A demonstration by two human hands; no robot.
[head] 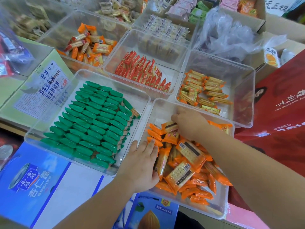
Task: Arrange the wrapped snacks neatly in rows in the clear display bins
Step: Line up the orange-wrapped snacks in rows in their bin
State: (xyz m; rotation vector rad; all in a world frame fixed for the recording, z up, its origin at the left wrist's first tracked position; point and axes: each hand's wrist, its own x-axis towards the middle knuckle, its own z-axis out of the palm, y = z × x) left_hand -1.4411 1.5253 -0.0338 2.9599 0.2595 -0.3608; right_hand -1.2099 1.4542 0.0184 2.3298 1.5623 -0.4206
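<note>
the near clear bin (206, 210) holds the orange wrapped snacks (186, 172). most lie in a loose heap, with a short row (155, 134) stood on edge along the bin's left wall. the left grip (142, 162) is spread, thumb at that wall and flat fingers (152, 146) pressed on the row, most likely to stop the stood packets toppling while more are added. the right grip (189, 124) reaches to the far end and pinches one orange packet (170, 127), seemingly to bring it into line. just beside, the green wrapped snacks (92, 123) fill their bin (115, 83) in tidy rows, so the orange bin looks barely begun. the right fingertips are tucked under the hand, the forearm covers the bin's right corner, and the wrapper print is too small to read.
</note>
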